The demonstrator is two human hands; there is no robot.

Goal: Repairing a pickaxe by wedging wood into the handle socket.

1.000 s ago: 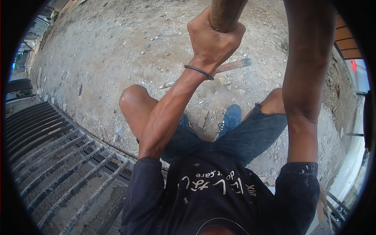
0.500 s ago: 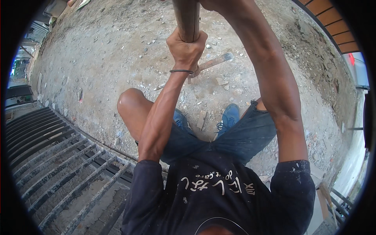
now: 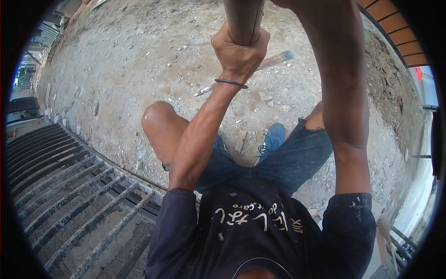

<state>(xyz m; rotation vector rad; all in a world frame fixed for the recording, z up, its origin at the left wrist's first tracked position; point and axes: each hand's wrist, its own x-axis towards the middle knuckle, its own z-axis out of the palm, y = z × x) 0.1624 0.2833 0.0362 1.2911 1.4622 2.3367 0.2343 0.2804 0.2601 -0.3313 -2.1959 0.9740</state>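
My left hand is closed around the thick wooden handle of a pickaxe, and a dark band circles that wrist. The handle rises out of the picture at the top. Beyond my left hand shows the pickaxe's head, low against the dirt, with a flat end to the right and a thin point to the left; its middle is hidden by my hand and wrist. Beside the handle, my right hand is mostly cut off by the top edge, so its fingers are hidden.
Stony dirt ground spreads around my blue shoes, with a small flat chunk between them. Dirty metal bars lie to my left. Orange-brown panelling stands at the far right.
My left hand and the pickaxe have moved to the right and a little up in the picture. My right arm has also shifted right and looks larger, with its hand further out of view.
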